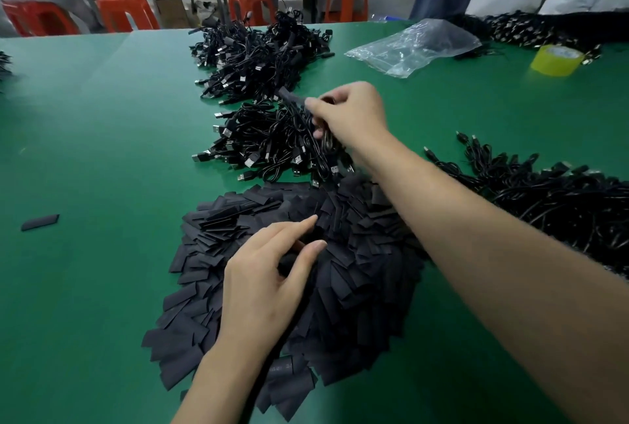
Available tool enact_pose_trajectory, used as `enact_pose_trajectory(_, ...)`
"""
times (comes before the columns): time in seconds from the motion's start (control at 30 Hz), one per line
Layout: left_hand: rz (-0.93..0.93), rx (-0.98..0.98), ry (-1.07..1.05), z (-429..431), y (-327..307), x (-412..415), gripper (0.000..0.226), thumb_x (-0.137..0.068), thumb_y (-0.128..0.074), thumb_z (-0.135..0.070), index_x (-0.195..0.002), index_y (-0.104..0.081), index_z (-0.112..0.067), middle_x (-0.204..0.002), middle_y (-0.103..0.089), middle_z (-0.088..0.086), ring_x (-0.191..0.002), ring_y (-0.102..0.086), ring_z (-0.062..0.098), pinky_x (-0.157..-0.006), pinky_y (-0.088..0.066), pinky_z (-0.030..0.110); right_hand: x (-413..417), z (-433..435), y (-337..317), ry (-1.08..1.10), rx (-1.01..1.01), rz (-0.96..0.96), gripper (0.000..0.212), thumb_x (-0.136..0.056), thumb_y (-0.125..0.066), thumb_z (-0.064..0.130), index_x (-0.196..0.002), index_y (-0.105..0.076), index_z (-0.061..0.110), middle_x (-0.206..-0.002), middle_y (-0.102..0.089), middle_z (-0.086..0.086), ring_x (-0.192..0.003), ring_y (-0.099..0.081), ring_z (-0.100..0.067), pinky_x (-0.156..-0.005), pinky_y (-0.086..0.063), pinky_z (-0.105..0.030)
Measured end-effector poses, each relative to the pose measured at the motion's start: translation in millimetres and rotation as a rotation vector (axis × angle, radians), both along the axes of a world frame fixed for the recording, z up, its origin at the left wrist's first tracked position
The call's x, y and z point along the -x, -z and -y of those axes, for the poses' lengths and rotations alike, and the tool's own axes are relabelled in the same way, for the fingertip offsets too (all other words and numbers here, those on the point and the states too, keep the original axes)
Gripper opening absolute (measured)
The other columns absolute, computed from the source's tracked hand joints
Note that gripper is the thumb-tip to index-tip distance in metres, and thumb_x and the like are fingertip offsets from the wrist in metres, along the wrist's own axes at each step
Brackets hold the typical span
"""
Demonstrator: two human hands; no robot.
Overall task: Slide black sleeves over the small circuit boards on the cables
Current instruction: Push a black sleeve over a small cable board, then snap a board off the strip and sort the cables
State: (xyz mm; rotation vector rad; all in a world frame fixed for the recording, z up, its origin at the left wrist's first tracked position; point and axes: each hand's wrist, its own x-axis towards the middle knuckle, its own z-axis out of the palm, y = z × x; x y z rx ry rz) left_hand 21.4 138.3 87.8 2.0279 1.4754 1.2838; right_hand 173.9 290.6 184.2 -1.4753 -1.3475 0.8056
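A big heap of flat black sleeves (357, 274) lies on the green table (102, 138) in front of me. My left hand (269, 280) rests on the heap, fingers reaching into the sleeves; whether it pinches one I cannot tell. My right hand (350, 114) is stretched out over a pile of black USB cables (269, 141), gripping a cable (320, 138) whose sleeved end (289, 95) sticks out to the left of the fingers. Another cable pile (255, 49) lies farther back.
More black cables (561, 195) lie at the right, under my right forearm. A single sleeve (40, 222) lies at the left. A clear plastic bag (415, 46) and a yellow tape roll (556, 59) sit at the back right. Orange stools (126, 10) and people stand beyond the table.
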Motion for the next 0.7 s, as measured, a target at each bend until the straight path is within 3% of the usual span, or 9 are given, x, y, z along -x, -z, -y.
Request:
enact_pose_trajectory(0.07, -0.001, 0.004, 0.007, 0.6, -0.1, -0.2, 0.038, -0.095, -0.059, -0.048, -0.125, -0.073, -0.029, -0.112, -0.069, -0.021, -0.108, -0.064, -0.003, -0.093, -0.052, 0.023, 10.4, -26.3, -6.1, -0.007, 0.040, 0.153, 0.034, -0.092, -0.076, 0.031, -0.098, -0.077, -0.002, -0.096, -0.077, -0.020, -0.088, -0.076, -0.032, -0.087, -0.059, -0.052)
enact_pose_trajectory(0.13, -0.006, 0.011, 0.010, 0.6, 0.3, -0.5, 0.038, -0.095, -0.059, -0.049, -0.124, -0.074, -0.030, -0.113, -0.069, -0.021, -0.109, -0.064, -0.002, -0.094, -0.052, 0.024, 14.6, -38.3, -5.3, -0.030, 0.089, 0.315, 0.055, -0.093, -0.073, 0.040, -0.127, -0.067, -0.003, -0.130, -0.068, -0.020, -0.120, -0.064, -0.033, -0.105, -0.050, -0.044)
enact_pose_trajectory(0.2, -0.005, 0.019, 0.013, 0.4, 0.2, -1.1, 0.037, -0.095, -0.059, -0.049, -0.124, -0.074, -0.031, -0.113, -0.070, -0.021, -0.109, -0.064, -0.001, -0.094, -0.052, 0.025, 14.4, -34.4, 1.2, -0.063, 0.082, 0.386, 0.063, -0.095, -0.069, 0.041, -0.143, -0.054, 0.004, -0.144, -0.059, -0.011, -0.131, -0.056, -0.028, -0.110, -0.044, -0.038)
enact_pose_trajectory(0.27, -0.006, 0.021, 0.018, 0.7, -0.8, -1.9, 0.037, -0.095, -0.059, -0.049, -0.123, -0.074, -0.031, -0.112, -0.070, -0.020, -0.108, -0.065, -0.001, -0.093, -0.052, 0.025, 9.1, -17.4, 14.2, -0.057, -0.011, 0.374, 0.053, -0.096, -0.069, 0.036, -0.140, -0.057, 0.009, -0.137, -0.063, -0.007, -0.125, -0.059, -0.023, -0.108, -0.046, -0.038)
enact_pose_trajectory(0.47, -0.014, -0.012, 0.061, 5.1, -3.2, -8.8, 0.030, -0.097, -0.061, -0.041, -0.119, -0.076, -0.028, -0.109, -0.069, -0.019, -0.104, -0.065, 0.000, -0.090, -0.053, 0.025, -35.2, 66.0, 66.6, 0.081, -0.284, 0.360, 0.008, -0.095, -0.070, 0.026, -0.099, -0.069, 0.019, -0.102, -0.062, 0.004, -0.097, -0.060, -0.014, -0.091, -0.051, -0.037)
enact_pose_trajectory(0.6, -0.004, 0.006, 0.107, 9.6, -6.6, -18.1, 0.024, -0.097, -0.065, -0.038, -0.116, -0.076, -0.029, -0.105, -0.067, -0.021, -0.090, -0.064, 0.001, -0.077, -0.054, 0.025, -75.9, 109.1, 91.8, 0.135, -0.300, 0.494, 0.011, -0.093, -0.073, 0.026, -0.087, -0.067, 0.019, -0.093, -0.056, 0.005, -0.094, -0.055, -0.017, -0.087, -0.049, -0.043)
enact_pose_trajectory(0.7, -0.001, 0.013, 0.143, 10.2, -17.3, -30.5, 0.022, -0.097, -0.065, -0.036, -0.113, -0.077, -0.027, -0.102, -0.068, -0.019, -0.091, -0.066, 0.005, -0.077, -0.052, 0.024, -94.2, 132.0, 103.8, 0.156, -0.285, 0.615, 0.016, -0.095, -0.068, 0.034, -0.096, -0.069, 0.018, -0.105, -0.058, 0.003, -0.108, -0.054, -0.018, -0.095, -0.046, -0.047)
